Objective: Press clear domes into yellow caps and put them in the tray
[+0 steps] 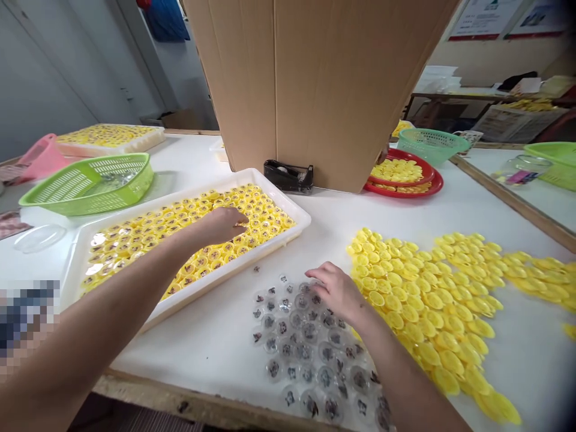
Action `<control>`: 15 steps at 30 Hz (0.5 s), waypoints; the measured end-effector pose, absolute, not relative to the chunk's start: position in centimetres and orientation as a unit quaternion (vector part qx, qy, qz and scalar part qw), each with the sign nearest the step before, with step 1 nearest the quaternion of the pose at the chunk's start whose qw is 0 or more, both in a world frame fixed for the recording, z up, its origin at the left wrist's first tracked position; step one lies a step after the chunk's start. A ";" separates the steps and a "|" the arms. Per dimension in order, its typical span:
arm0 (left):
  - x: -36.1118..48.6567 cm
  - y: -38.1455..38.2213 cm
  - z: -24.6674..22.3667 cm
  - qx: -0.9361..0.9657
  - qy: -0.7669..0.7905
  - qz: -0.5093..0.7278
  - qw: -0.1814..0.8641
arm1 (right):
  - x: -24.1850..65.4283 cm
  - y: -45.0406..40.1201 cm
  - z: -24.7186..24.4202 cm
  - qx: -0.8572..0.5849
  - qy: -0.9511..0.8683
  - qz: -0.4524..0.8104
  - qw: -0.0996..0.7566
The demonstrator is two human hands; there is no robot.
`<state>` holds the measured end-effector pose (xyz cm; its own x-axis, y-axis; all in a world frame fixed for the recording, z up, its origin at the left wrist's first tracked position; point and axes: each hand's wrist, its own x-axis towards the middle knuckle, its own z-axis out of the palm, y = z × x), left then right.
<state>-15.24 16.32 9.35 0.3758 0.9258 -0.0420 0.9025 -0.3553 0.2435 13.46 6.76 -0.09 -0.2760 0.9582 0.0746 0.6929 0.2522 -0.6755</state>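
White worktable [522, 366] fills your view, with its wooden front edge [180, 403] closest to you. Your arms reach in from the bottom of the frame. Your right hand [337, 293] sits directly ahead, its fingers curled and resting on a loose, single-layer cluster of clear plastic domes [301, 354], each with a small dark piece inside. You cannot tell whether those fingers have hold of a dome. Just to the right of that hand, a wide spill of empty yellow caps [427, 306] runs across the table toward the right edge.

Your left hand [220, 225] stretches over a shallow white tray [270, 245] and is curled downward onto rows of filled yellow caps [263, 210] packed inside it. Whether it is gripping one is hidden by the fingers.

Farther out on the left lie a lime-green basket [85, 186] and a second white tray [108, 138], with a pink basket [42, 159] beside it. Straight ahead, a black tape dispenser [288, 177] stands against a tall cardboard box [315, 78]. To the right of the box are stacked red plates [405, 177] holding yellow caps, and a teal basket [432, 146]. Posters [486, 18] hang on the far wall.
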 end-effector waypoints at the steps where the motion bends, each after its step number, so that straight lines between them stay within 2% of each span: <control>1: -14.6 15.4 9.7 0.825 0.552 0.064 0.102 | 13.2 6.7 -0.1 -0.535 -0.776 0.256 0.216; 5: -11.5 11.7 9.9 0.848 0.508 0.113 0.104 | 12.3 6.2 0.2 -0.500 -0.838 0.198 0.093; 11: -5.1 10.1 7.6 0.851 0.461 0.129 0.214 | 11.7 5.8 0.7 -0.509 -0.833 0.208 0.069; 15: 1.0 11.4 6.5 0.877 0.423 0.038 0.223 | 11.1 5.4 0.6 -0.526 -0.813 0.237 0.081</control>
<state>0.95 11.41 6.46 0.6387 0.7597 -0.1224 0.7256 -0.5417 0.4243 11.11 5.35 0.63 -0.4344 0.8931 -0.1173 0.8158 0.3349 -0.4714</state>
